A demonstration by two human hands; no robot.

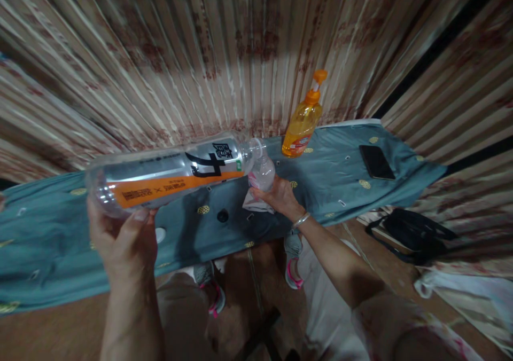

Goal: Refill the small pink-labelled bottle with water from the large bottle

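My left hand (126, 238) is wrapped round the base end of a large clear bottle (172, 171) with a silver and orange label. The bottle lies almost level in the air, its neck pointing right. That neck meets the mouth of a small clear bottle (264, 171), which my right hand (278, 194) grips low down. The small bottle stands nearly upright over a pale cloth or paper (256, 203). On the teal cloth below lie a black cap (222, 216) and a white cap (160, 235).
An orange pump bottle (300, 128) stands at the back of the cloth-covered table (320, 179). A black phone (377, 162) lies at its right end. Pleated curtains hang behind. A black bag (412, 233) is at the lower right, beyond the table's edge.
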